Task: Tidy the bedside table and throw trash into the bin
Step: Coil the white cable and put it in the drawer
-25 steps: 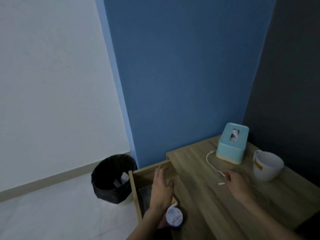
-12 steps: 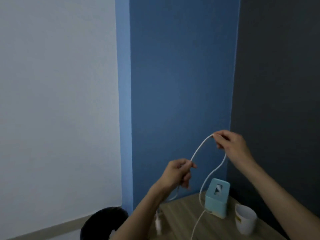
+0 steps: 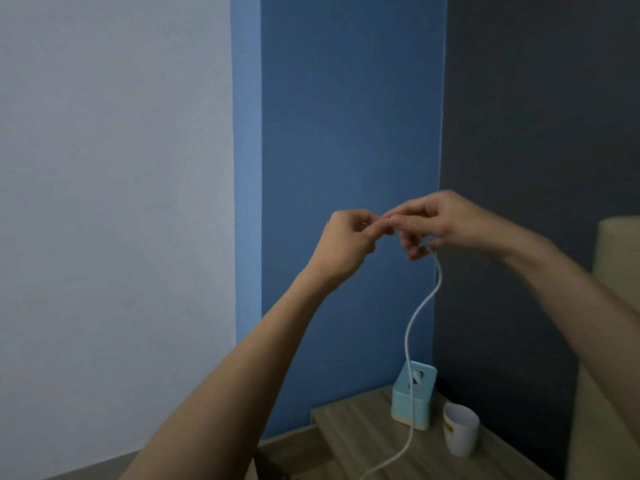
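Both hands are raised high in front of the blue wall, close together with fingertips nearly touching. My right hand (image 3: 440, 221) grips a white cable (image 3: 420, 310), which hangs from it in a wavy line down past the tissue box to the wooden bedside table (image 3: 349, 434). My left hand (image 3: 348, 237) has its fingers curled at the cable's upper end, pinching it beside the right fingertips. The bin is out of view.
A light blue tissue box (image 3: 414, 396) stands at the back of the table against the wall. A white cup (image 3: 460, 433) sits to its right. A beige lampshade (image 3: 613, 341) fills the right edge. The open drawer's edge shows below the tabletop.
My hands have come together: the right one moved left and the left one rose, so the loop of cable between them has closed. The view tilted slightly.
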Motion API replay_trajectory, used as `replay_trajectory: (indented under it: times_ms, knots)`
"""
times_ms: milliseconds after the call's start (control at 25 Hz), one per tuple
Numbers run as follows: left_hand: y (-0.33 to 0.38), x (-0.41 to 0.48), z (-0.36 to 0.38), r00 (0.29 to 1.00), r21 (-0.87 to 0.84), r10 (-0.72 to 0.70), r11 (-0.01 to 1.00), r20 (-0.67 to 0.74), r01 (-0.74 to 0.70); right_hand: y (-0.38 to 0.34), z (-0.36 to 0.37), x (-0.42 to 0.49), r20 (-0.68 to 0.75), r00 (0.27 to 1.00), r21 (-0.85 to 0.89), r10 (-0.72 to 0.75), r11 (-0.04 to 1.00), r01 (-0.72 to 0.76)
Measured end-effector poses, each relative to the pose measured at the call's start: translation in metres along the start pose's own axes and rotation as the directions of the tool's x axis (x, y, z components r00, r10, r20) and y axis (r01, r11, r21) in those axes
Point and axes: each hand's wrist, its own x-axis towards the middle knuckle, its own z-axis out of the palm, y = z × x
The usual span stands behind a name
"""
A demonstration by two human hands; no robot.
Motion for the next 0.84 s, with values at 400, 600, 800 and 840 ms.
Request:
replay_trajectory:
  times_ms: [400, 600, 800, 840]
  knots:
    - [0.008, -0.038, -0.048, 0.959, -0.311, -0.069, 0.937, 0.276, 0.158, -0.046, 0.012, -0.016, 0.091, 0.987, -0.073, -0.134, 0.987, 0.140]
    - [0.021, -0.040, -0.051, 0.959, -0.399, 0.004, 0.910, 0.283, 0.114, -0.050, 0.018, 0.000, -0.118, 0.935, -0.199, -0.335, 0.930, 0.308]
    - [0.022, -0.039, -0.054, 0.863, -0.634, 0.090, 0.716, 0.497, 0.291, -0.043, 0.024, 0.002, -0.024, 0.921, -0.165, -0.388, 0.911, 0.379]
    - [0.022, -0.038, -0.053, 0.823, -0.647, 0.119, 0.684, 0.555, 0.338, -0.041, 0.022, 0.002, -0.043, 0.917, -0.152, -0.396, 0.910, 0.386]
